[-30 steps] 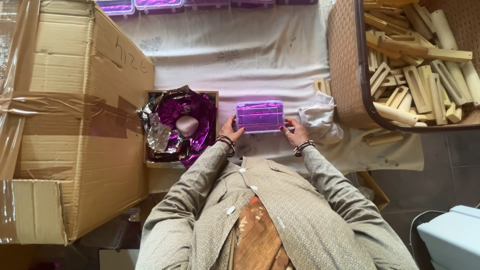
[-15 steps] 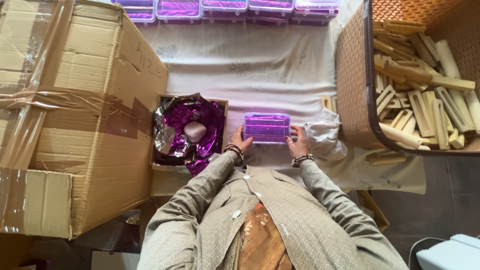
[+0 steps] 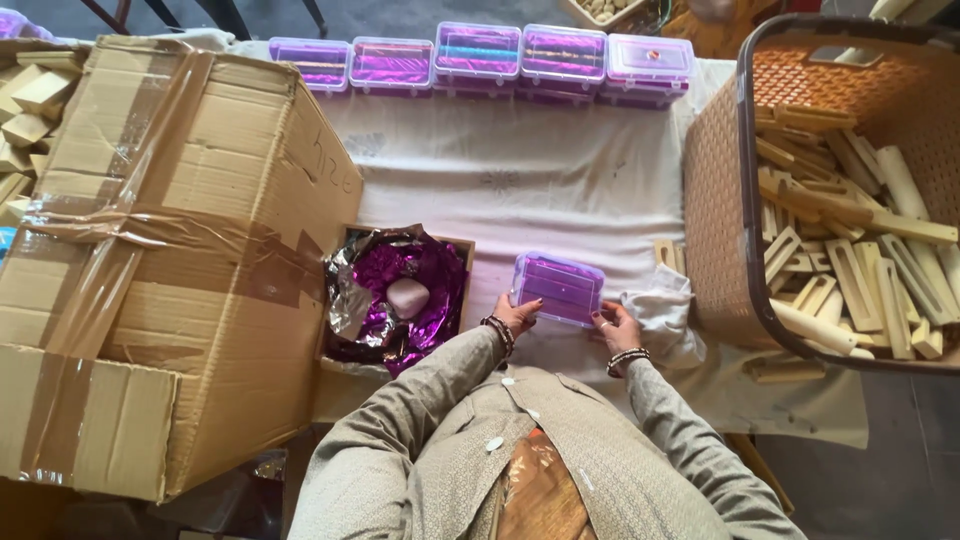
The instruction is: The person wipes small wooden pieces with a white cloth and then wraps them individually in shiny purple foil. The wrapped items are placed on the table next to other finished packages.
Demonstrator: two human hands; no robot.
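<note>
Both hands grip a small purple plastic case (image 3: 557, 288) on the cloth-covered table (image 3: 520, 180): the left hand (image 3: 518, 315) clasps its near-left corner, the right hand (image 3: 614, 328) its near-right edge. A foil-lined box (image 3: 395, 295) sits just left.

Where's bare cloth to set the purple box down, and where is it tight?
Widest free patch: white cloth between the row of purple boxes at the far edge and the held box. Tight: left hand sits beside the foil-lined box; right hand is hemmed by the crumpled rag and basket.
</note>
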